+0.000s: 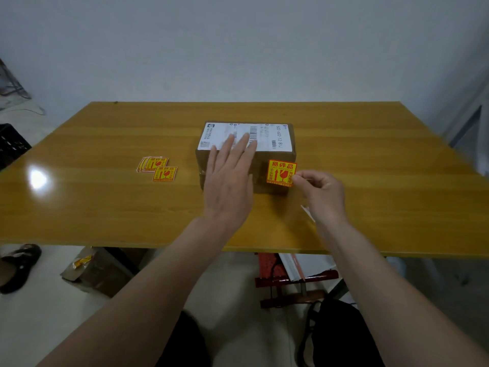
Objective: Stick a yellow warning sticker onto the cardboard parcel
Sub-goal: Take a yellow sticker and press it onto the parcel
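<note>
Parcel (275,154): cardboard, closed, contents unseen, mid-table (105,207); white label (264,133) on top. Left hand (229,176): flat on parcel, fingers spread. Right hand (321,190): fingertips pinching yellow sticker (281,172) at parcel's near right corner. Spare stickers (157,168): small pile, left of parcel.

A wooden table (105,207) with a glossy top stands against a pale wall (238,49). At the left edge a black crate (10,144) shows partly. On the floor lie a dark shoe (18,266) and a crumpled brown bag (100,271), perhaps cardboard. Under the table's right side stands a red stool (293,282), with a black bag (336,335) near it
</note>
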